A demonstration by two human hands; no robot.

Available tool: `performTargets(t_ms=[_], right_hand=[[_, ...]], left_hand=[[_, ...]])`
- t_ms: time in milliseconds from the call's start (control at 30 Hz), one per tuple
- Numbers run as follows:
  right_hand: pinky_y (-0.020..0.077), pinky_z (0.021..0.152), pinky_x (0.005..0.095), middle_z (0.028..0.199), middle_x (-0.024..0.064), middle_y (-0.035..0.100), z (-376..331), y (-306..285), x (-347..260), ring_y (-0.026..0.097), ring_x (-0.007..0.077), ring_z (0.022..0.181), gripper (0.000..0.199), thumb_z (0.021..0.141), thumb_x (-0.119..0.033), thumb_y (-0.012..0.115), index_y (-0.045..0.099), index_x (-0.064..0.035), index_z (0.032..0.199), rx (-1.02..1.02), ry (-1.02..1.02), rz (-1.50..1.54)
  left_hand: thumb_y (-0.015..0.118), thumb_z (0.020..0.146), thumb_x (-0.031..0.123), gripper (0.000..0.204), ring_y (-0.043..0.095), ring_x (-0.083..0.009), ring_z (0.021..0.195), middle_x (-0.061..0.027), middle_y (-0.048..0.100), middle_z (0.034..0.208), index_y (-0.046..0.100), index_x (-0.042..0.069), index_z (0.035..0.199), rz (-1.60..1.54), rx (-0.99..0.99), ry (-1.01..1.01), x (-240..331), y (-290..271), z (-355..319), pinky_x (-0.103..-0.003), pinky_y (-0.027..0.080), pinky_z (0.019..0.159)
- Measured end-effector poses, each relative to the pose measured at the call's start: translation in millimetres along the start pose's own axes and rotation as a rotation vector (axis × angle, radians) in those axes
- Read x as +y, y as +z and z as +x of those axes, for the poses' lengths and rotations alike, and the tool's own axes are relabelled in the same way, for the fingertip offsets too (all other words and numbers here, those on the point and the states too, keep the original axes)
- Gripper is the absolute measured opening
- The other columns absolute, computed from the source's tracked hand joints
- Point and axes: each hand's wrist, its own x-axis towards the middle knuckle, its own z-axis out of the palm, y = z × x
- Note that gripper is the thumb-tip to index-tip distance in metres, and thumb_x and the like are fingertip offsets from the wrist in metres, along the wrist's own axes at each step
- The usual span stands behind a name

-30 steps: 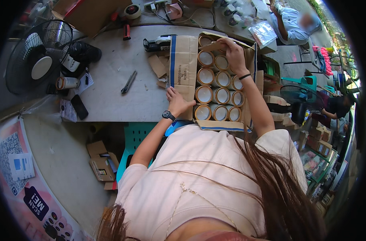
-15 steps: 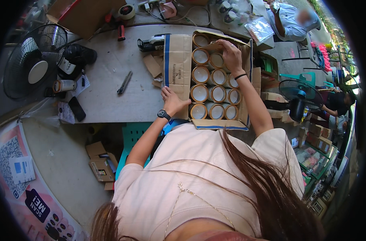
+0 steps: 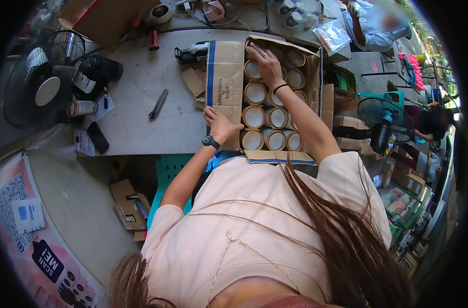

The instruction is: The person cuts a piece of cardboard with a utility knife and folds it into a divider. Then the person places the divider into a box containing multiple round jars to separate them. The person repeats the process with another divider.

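Observation:
A brown cardboard carton (image 3: 314,77) with blue edging stands open on the table in front of me. It holds rows of jars (image 3: 254,117) with gold-coloured rims and whitish tops. My left hand (image 3: 221,126) lies spread on the carton's folded-out left flap (image 3: 226,77), thumb toward the jars. My right hand (image 3: 266,64) reaches over the rows, its fingers bent onto a jar at the far left corner of the carton. The hand and forearm hide several jars beneath them.
A box cutter (image 3: 158,104) lies on the table (image 3: 134,77) left of the carton. A tape dispenser (image 3: 192,53) and cardboard scraps (image 3: 194,82) are beside the flap. Farther left are a fan (image 3: 46,87), a jar on its side (image 3: 82,108) and a phone (image 3: 97,137). Another person (image 3: 375,25) is at the far right.
My right hand has moved left and away from a piece of brown cardboard at the carton's far side to the far left jar. My left hand stays on the flap.

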Motion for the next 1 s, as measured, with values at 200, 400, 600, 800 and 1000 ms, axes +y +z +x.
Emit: performTargets(t_ms=[200, 400, 600, 800, 1000], right_hand=[[0.0432, 0.114, 0.0404, 0.155, 0.0095, 0.049, -26, 22, -10, 0.046, 0.0307, 0.143, 0.043, 0.103, -0.014, 0.049, 0.053, -0.0100, 0.146, 0.011, 0.199, 0.114], [0.0227, 0.123, 0.0556, 0.165, 0.0108, 0.036, -36, 18, -9, 0.031, 0.0293, 0.153, 0.061, 0.106, -0.043, 0.042, 0.039, -0.0100, 0.157, -0.216, 0.208, -0.080], [0.0146, 0.127, 0.0518, 0.169, 0.0108, 0.025, -35, 15, -7, 0.020, 0.0260, 0.157, 0.073, 0.106, -0.054, 0.033, 0.029, -0.0073, 0.161, -0.298, 0.162, -0.072], [0.0142, 0.125, 0.0555, 0.165, 0.0210, 0.029, -26, 1, -20, 0.024, 0.0329, 0.155, 0.075, 0.108, -0.055, 0.027, 0.026, -0.0007, 0.160, -0.264, 0.298, 0.181], [0.0189, 0.125, 0.0531, 0.161, 0.0265, 0.034, -50, -34, -113, 0.026, 0.0430, 0.152, 0.063, 0.104, -0.037, 0.054, 0.041, 0.0005, 0.152, -0.272, 0.169, 0.285]], left_hand=[[0.095, 0.061, 0.049, 0.152, 0.004, -0.0577, 0.151, -0.0432, 0.002, 0.159, -0.005, -0.023, 0.150, -0.025, -0.011, -0.012, -3, 6, 2, -0.059, 0.017, 0.124], [0.093, 0.062, 0.052, 0.152, 0.002, -0.0574, 0.151, -0.0436, 0.001, 0.160, -0.006, -0.023, 0.150, -0.012, 0.002, 0.005, -9, 17, 5, -0.059, 0.015, 0.124], [0.089, 0.065, 0.057, 0.152, 0.006, -0.0595, 0.149, -0.0484, 0.003, 0.155, -0.007, -0.028, 0.146, 0.030, -0.066, -0.015, -4, 10, 9, -0.056, 0.013, 0.125], [0.082, 0.068, 0.072, 0.147, 0.021, -0.0587, 0.143, -0.0463, 0.010, 0.152, 0.009, -0.030, 0.144, -0.019, -0.085, 0.075, -18, -17, 5, -0.057, 0.027, 0.119], [0.068, 0.087, 0.068, 0.091, 0.048, -0.0500, 0.127, -0.0339, 0.056, 0.121, 0.048, -0.008, 0.133, -0.200, 0.157, -0.002, -62, -57, 108, -0.051, 0.045, 0.106]])
